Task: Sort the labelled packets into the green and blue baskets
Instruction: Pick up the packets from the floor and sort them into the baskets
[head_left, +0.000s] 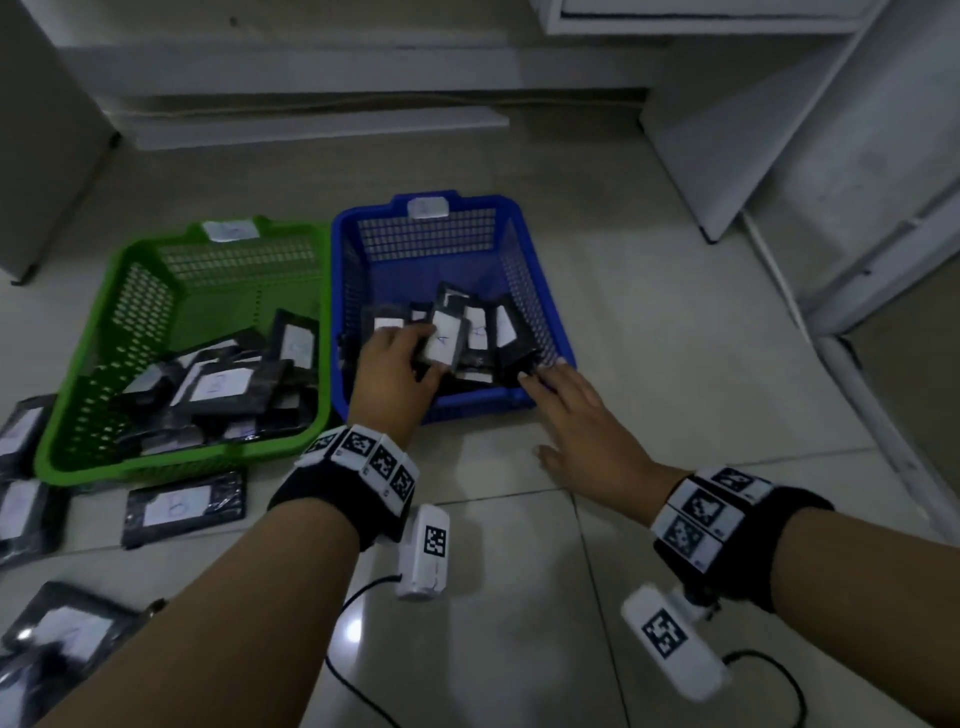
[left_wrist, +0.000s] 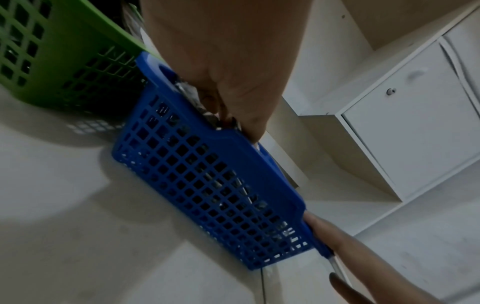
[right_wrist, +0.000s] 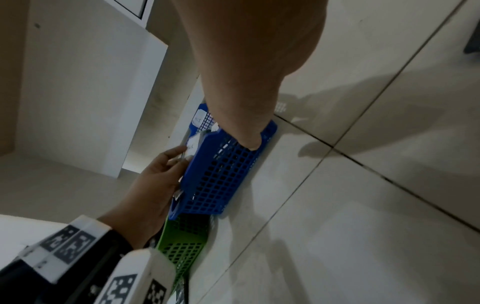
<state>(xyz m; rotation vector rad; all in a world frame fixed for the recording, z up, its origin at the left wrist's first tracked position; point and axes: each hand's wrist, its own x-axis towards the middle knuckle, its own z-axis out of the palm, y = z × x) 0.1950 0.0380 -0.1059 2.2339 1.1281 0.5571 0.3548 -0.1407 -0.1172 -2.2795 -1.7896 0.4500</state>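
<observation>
Left-wrist view: packets (left_wrist: 207, 115) mostly hidden.

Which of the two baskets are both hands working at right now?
The blue basket. The left hand holds a packet inside it and the right hand touches its near corner; the green basket beside it is untouched.

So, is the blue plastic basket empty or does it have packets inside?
Not empty. The blue plastic basket holds several black packets with white labels, piled against its near wall.
</observation>
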